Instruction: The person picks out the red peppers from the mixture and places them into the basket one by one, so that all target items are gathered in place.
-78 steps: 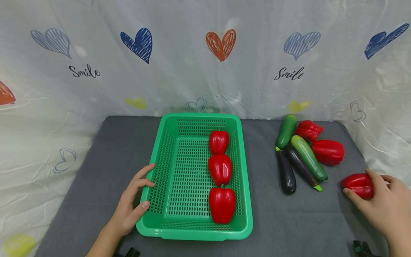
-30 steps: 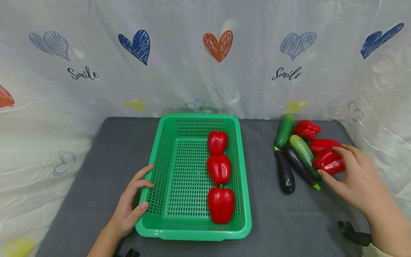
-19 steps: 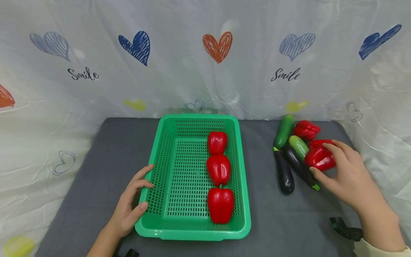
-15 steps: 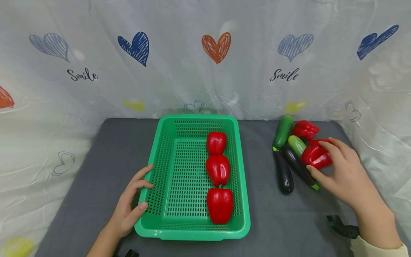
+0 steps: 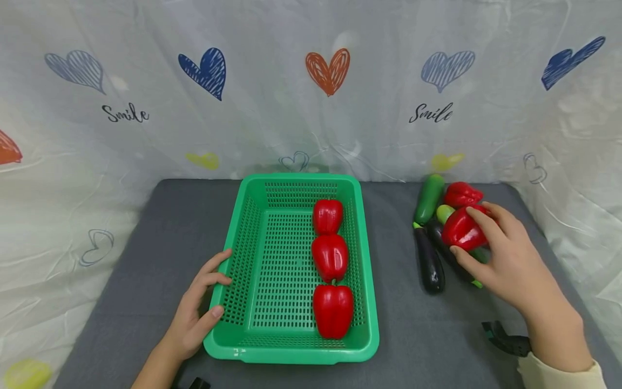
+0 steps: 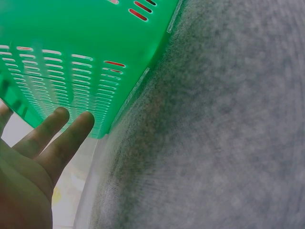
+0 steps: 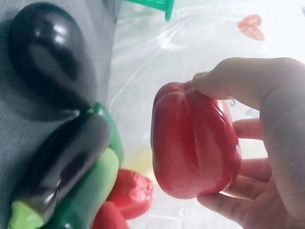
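My right hand [image 5: 515, 265] grips a red bell pepper [image 5: 462, 231] between thumb and fingers, above the vegetable pile. In the right wrist view that held pepper [image 7: 193, 148] is raised off the cloth. My left hand [image 5: 187, 319] rests at the left edge of the green basket [image 5: 373, 302]; its thumb and fingertips touch the rim. Two fairly straight fingers [image 6: 71, 138] show beside the basket's slotted wall in the left wrist view. Along the basket's right side lie three red bell peppers, far [image 5: 328, 216], middle [image 5: 330, 256] and near [image 5: 333, 312].
On the right lie two eggplants, one outer [image 5: 430, 262] and one inner [image 5: 439, 240], a dark green zucchini [image 5: 430, 197], a lighter one [image 5: 444, 213] partly hidden, and another red pepper [image 5: 461, 194]. Grey cloth [image 5: 194, 216] covers the table; a printed curtain [image 5: 272, 119] hangs behind.
My right hand took the red pepper from the table's right side and carried it left and away from me, over the pile. My left hand stays at the basket's edge.
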Action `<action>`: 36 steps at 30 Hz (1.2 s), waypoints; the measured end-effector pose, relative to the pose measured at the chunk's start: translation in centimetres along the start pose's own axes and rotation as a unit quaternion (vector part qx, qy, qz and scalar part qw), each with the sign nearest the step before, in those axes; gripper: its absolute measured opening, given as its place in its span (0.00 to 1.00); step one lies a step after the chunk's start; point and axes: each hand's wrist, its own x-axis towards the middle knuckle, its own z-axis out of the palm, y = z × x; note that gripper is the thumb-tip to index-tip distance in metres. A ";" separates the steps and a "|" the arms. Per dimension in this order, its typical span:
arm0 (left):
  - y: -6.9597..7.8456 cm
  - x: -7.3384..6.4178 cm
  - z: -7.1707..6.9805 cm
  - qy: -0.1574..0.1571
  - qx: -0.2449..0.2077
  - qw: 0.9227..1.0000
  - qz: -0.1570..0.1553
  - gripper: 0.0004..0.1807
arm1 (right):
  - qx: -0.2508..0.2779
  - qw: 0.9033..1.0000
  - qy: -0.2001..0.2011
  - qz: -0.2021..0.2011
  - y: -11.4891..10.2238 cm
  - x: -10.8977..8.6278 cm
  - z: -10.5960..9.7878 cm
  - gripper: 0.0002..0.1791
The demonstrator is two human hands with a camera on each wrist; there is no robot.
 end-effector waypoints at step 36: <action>0.0 0.1 0.2 0.000 -0.007 1.000 0.001 0.15 | 0.018 0.994 -0.012 -0.110 -5.3 3.2 0.6 0.48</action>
